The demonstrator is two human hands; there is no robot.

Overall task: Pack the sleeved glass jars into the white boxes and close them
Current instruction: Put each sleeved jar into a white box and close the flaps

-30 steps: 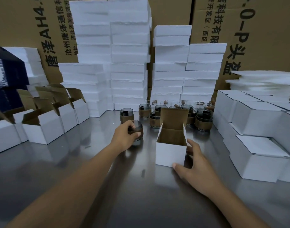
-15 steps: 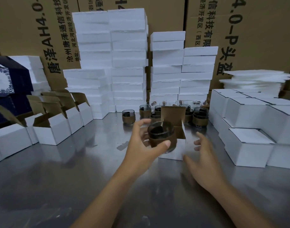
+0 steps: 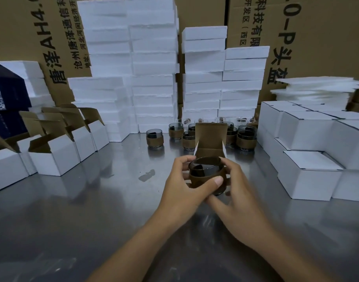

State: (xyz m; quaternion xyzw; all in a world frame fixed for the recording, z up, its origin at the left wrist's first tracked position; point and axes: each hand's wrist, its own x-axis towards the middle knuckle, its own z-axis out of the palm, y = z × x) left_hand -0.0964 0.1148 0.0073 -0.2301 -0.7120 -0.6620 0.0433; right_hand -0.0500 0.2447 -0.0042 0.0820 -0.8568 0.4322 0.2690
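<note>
A dark glass jar in a brown sleeve point(image 3: 205, 176) is held above the steel table point(image 3: 93, 210) in front of an open white box point(image 3: 211, 139), whose brown lid flap stands upright. My left hand point(image 3: 184, 188) grips the jar from the left, thumb across its sleeve. My right hand point(image 3: 237, 192) curls around the jar's right side and underside. The box's body is mostly hidden behind the jar and hands. Several more sleeved jars point(image 3: 154, 138) stand behind the box.
Open white boxes point(image 3: 56, 157) line the left side. Closed white boxes point(image 3: 309, 174) are stacked on the right. Tall stacks of white foam slabs point(image 3: 152, 78) and big brown cartons point(image 3: 317, 37) fill the back. A dark blue box point(image 3: 5, 88) sits far left.
My left hand lifted a jar from the table and brought it toward me, in front of the open box. My right hand left the box and closed on the jar's right side.
</note>
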